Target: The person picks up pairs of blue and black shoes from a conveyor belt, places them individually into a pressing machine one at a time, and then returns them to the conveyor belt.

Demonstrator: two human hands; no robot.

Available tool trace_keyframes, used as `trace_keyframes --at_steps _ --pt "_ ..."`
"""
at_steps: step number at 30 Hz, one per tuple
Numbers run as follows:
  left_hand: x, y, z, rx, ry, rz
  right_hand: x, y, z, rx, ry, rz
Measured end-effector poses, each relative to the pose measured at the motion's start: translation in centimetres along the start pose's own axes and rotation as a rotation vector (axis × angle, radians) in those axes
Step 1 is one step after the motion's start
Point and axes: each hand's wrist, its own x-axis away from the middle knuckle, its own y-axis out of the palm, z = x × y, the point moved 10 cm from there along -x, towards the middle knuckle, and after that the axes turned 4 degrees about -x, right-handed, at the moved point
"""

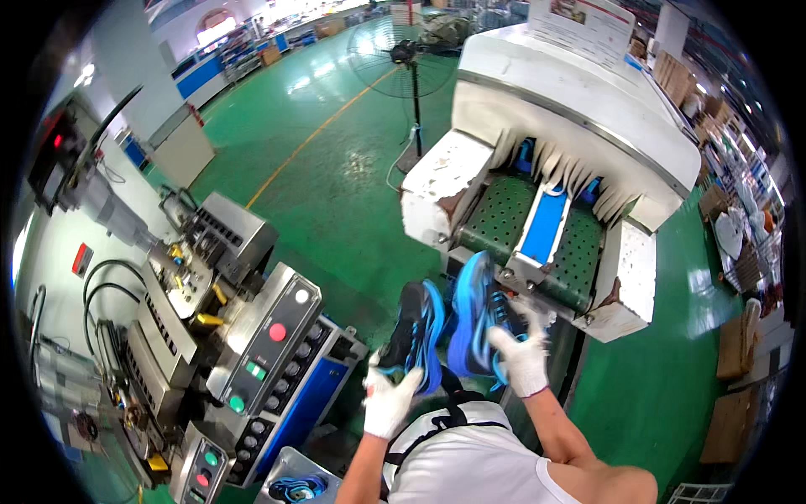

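Note:
Both my hands wear white gloves, and each grips a sports shoe in front of my body. My left hand is closed round the heel end of a black shoe with a blue sole edge. Toe up and slightly tilted, the other shoe, blue and black with its sole side toward the first, is held by my right hand. The two shoes are close together, near the front end of a conveyor machine. Its green perforated belts run under a fringe of pale strips, behind which blue shoes partly show.
At left stands a metal machine with a button panel and several gauges. A tray with blue shoe parts sits below it. Beyond, a standing fan rises from the green floor. Cardboard boxes line the far right.

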Motion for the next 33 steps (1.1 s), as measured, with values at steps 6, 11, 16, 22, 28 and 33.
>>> trace_keyframes --at_steps 6,11,16,22,28,33 --pt "-15.8 17.2 22.6 -0.137 0.554 -0.201 -12.3 -17.1 -7.0 0.594 -0.112 0.567" --pt "-27.4 30.7 29.4 -0.161 0.874 -0.004 -29.0 -20.6 0.1 0.638 0.071 0.519" --pt "-27.3 30.2 31.7 -0.148 0.733 -0.243 -35.1 -21.1 0.0 1.071 -0.006 0.501" --pt "-15.8 14.3 5.5 -0.087 0.536 -0.13 -18.9 2.0 -5.3 0.328 -0.527 -0.002" --pt "18.5 -11.1 -34.5 -0.139 -0.89 0.734 3.2 26.1 18.9 0.591 -0.04 -1.466" --pt "60.7 -6.8 -44.8 -0.125 -1.484 1.484 13.5 32.2 22.2 0.933 -0.147 -1.769"
